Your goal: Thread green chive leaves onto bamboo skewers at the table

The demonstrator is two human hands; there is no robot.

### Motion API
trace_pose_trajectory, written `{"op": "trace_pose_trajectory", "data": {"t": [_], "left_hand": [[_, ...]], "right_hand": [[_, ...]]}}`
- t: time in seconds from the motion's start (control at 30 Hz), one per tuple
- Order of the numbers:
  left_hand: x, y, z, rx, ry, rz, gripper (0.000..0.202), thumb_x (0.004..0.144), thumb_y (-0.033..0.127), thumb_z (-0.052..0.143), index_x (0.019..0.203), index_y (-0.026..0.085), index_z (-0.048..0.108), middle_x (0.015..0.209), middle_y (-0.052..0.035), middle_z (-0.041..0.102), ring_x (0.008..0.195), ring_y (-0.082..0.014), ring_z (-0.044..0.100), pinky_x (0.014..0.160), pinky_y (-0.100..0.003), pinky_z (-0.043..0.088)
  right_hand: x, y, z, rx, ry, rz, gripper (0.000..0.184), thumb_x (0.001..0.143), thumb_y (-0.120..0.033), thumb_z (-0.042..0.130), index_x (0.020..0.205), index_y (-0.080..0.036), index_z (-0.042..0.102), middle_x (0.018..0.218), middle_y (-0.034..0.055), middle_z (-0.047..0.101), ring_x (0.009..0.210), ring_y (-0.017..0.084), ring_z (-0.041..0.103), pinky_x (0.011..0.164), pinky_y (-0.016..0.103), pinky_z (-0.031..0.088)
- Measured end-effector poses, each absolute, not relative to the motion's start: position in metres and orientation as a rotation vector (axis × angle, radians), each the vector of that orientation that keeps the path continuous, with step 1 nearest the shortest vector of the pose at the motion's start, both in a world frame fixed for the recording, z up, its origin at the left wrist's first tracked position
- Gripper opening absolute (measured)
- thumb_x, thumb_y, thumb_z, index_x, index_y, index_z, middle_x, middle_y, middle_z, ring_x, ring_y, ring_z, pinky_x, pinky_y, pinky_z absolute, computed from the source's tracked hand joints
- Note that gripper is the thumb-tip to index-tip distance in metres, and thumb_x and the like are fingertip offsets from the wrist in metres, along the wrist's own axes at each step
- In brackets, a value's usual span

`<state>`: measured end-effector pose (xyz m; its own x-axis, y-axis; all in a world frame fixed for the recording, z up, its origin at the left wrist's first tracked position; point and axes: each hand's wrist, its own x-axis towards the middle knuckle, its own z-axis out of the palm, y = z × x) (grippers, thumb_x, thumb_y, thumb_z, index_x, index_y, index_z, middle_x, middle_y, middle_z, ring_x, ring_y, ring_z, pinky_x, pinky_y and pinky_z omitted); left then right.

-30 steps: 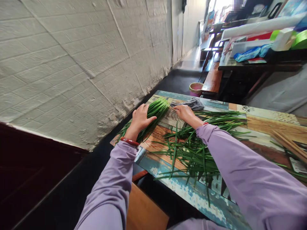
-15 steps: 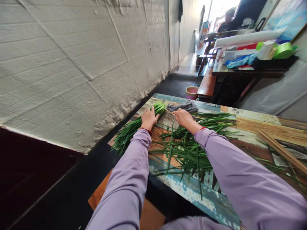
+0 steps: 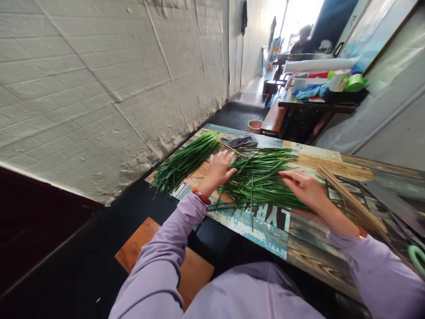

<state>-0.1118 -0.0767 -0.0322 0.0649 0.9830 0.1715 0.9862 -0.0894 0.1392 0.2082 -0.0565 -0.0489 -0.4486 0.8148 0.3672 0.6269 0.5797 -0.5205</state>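
Note:
Long green leafy stalks like garlic chives lie on the patterned table (image 3: 318, 248). A neat bundle (image 3: 187, 159) rests along its far left edge. To the right of it spreads a looser heap of chives (image 3: 262, 177). My left hand (image 3: 217, 170), open with fingers apart, hovers between the bundle and the heap, near the heap's left end. At the heap's right end is my right hand (image 3: 303, 186), its fingers stretched out and holding nothing I can see. A thin straw-coloured strand (image 3: 231, 148) lies beside the bundle's pale end.
A grey cloth (image 3: 241, 140) sits at the table's far edge. On the right lie straw-coloured strips (image 3: 352, 199), a flat grey blade (image 3: 395, 204) and a green handle (image 3: 416, 259). A wooden stool (image 3: 139, 243) stands below. Beyond are a basket (image 3: 255, 126), a bench and a cluttered table (image 3: 318, 106).
Both hands have left the bundle and the strand and moved right to the loose heap. The heap's stalks are gathered more closely. The view has shifted right.

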Motion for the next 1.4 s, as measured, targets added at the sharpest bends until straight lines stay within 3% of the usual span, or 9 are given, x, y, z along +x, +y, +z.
{"op": "trace_pose_trajectory", "data": {"t": [0.2,0.47,0.63,0.8,0.9,1.03,1.13,1.3,1.4], "left_hand": [[-0.054,-0.129,-0.05,-2.483,-1.958,-0.442,0.066,0.089,0.037,0.063,0.15,0.024,0.039,0.157,-0.014,0.038,0.147,-0.0341,0.031,0.119,-0.061,0.02],[-0.009,-0.165,-0.073,-2.999,-1.351,-0.536,0.046,0.09,0.029,0.063,0.135,0.024,0.058,0.145,-0.0136,0.053,0.135,-0.0274,0.049,0.114,-0.047,0.042],[-0.01,-0.138,-0.082,-2.931,-1.508,-0.388,0.047,0.083,0.023,0.069,0.129,0.018,0.063,0.141,-0.0189,0.055,0.13,-0.0318,0.054,0.11,-0.05,0.046],[-0.007,-0.098,-0.058,-2.894,-1.566,-0.296,0.038,0.088,0.027,0.063,0.124,0.018,0.066,0.127,-0.0135,0.064,0.115,-0.0266,0.064,0.103,-0.041,0.051],[0.01,-0.068,-0.04,-2.819,-1.581,-0.366,0.033,0.092,0.032,0.057,0.12,0.019,0.068,0.111,-0.0109,0.069,0.102,-0.0238,0.067,0.095,-0.037,0.054],[0.036,-0.003,-0.036,-2.713,-1.563,-0.463,0.042,0.089,0.033,0.06,0.128,0.017,0.062,0.126,-0.0134,0.064,0.117,-0.0255,0.061,0.103,-0.038,0.048],[0.048,0.051,-0.047,-2.582,-1.753,-0.368,0.058,0.088,0.038,0.062,0.139,0.013,0.053,0.146,-0.0198,0.05,0.135,-0.0292,0.049,0.113,-0.041,0.04],[0.045,0.107,-0.073,-2.365,-2.07,-0.195,0.074,0.092,0.054,0.049,0.15,0.01,0.037,0.158,-0.0256,0.031,0.148,-0.0335,0.031,0.117,-0.05,0.03],[0.039,0.116,-0.081,-2.277,-2.19,-0.14,0.077,0.094,0.061,0.036,0.152,0.01,0.033,0.158,-0.0265,0.029,0.149,-0.0361,0.027,0.116,-0.058,0.026]], "right_hand": [[0.272,-0.114,-0.068,-1.189,-2.212,0.533,0.027,0.094,-0.029,0.051,0.108,-0.023,0.074,0.105,0.0096,0.074,0.096,0.022,0.069,0.086,0.037,0.054],[0.274,-0.155,-0.091,-0.92,-2.384,0.657,0.026,0.096,-0.024,0.053,0.111,-0.023,0.074,0.099,0.0069,0.073,0.092,0.017,0.066,0.086,0.032,0.051],[0.248,-0.121,-0.1,-0.947,-2.388,0.54,0.025,0.094,-0.022,0.057,0.113,-0.021,0.073,0.106,0.0089,0.071,0.098,0.019,0.064,0.089,0.033,0.049],[0.23,-0.085,-0.109,-1.044,-2.33,0.392,0.029,0.091,-0.018,0.06,0.118,-0.018,0.068,0.117,0.011,0.067,0.111,0.021,0.06,0.096,0.038,0.046],[0.227,-0.081,-0.115,-0.989,-2.24,0.378,0.024,0.092,-0.014,0.056,0.111,-0.018,0.071,0.111,0.0097,0.07,0.107,0.02,0.062,0.093,0.037,0.048],[0.226,-0.079,-0.122,-0.953,-2.149,0.417,0.022,0.097,-0.019,0.051,0.106,-0.018,0.072,0.1,0.0073,0.072,0.094,0.017,0.067,0.085,0.03,0.052],[0.225,-0.078,-0.123,-0.942,-2.166,0.432,0.021,0.096,-0.022,0.053,0.107,-0.02,0.071,0.101,0.006,0.072,0.092,0.016,0.068,0.082,0.027,0.053],[0.223,-0.075,-0.123,-0.972,-2.223,0.419,0.02,0.096,-0.023,0.054,0.108,-0.02,0.071,0.1,0.0057,0.071,0.093,0.016,0.068,0.082,0.026,0.053],[0.223,-0.074,-0.122,-0.992,-2.245,0.435,0.02,0.096,-0.023,0.055,0.108,-0.019,0.07,0.1,0.0066,0.071,0.092,0.017,0.067,0.08,0.026,0.052]]}}
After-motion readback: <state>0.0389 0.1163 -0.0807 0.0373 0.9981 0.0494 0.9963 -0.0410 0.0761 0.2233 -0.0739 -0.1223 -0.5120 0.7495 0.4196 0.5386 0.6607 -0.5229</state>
